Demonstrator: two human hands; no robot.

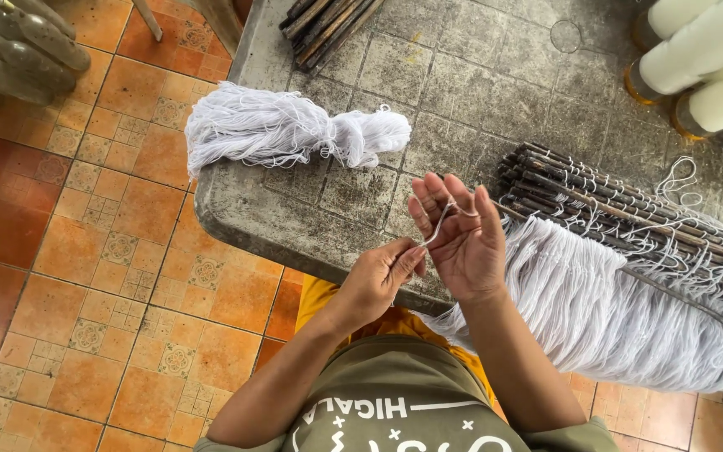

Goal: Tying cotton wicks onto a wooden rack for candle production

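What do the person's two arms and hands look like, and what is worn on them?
Both forearms are bare, with no sleeves reaching them. The left hand and the right hand wear no gloves, and no rings, watch or bracelets show. The short-sleeved shirt is olive green with white print, over a yellow garment.

Your left hand (382,276) pinches a thin white thread (439,224) that runs up to your right hand (459,238), held open with fingers spread. Both hover over the edge of the grey stone table (479,75). A bundle of loose white yarn (286,131) lies to the left; dark wooden sticks strung with white yarn fringe (621,226) lie to the right.
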